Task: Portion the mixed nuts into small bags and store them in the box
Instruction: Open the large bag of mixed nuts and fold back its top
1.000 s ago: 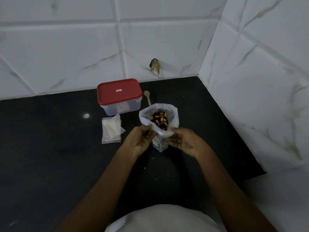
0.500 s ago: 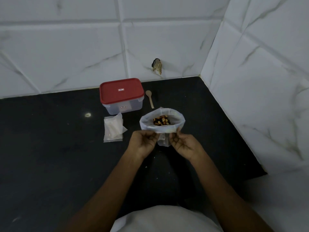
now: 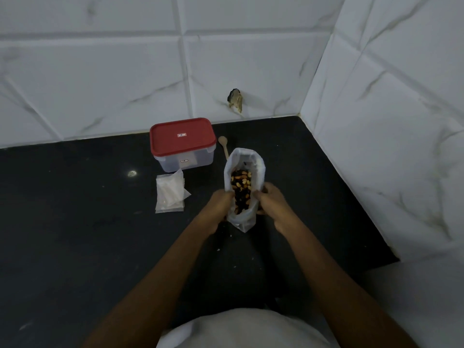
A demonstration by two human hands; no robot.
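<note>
A clear plastic bag [image 3: 247,159] of mixed nuts [image 3: 240,190] stands on the black counter [image 3: 75,234] with its mouth spread wide. My left hand [image 3: 218,207] grips its left side and my right hand [image 3: 273,204] grips its right side. A stack of small empty bags [image 3: 170,194] lies to the left of it. The storage box [image 3: 184,144], clear with a red lid that is on, stands behind the small bags near the wall. A wooden spoon [image 3: 224,146] lies just right of the box, its handle partly hidden by the nut bag.
White marble-look tiled walls [image 3: 251,59] close off the back and the right side, meeting in a corner. A dark chipped hole [image 3: 235,99] marks the back wall. A few crumbs [image 3: 227,237] lie on the counter near the bag.
The bag's mouth has been pulled from a round, wide opening into a long narrow one running away from me. Both hands moved from its near rim to its two sides.
</note>
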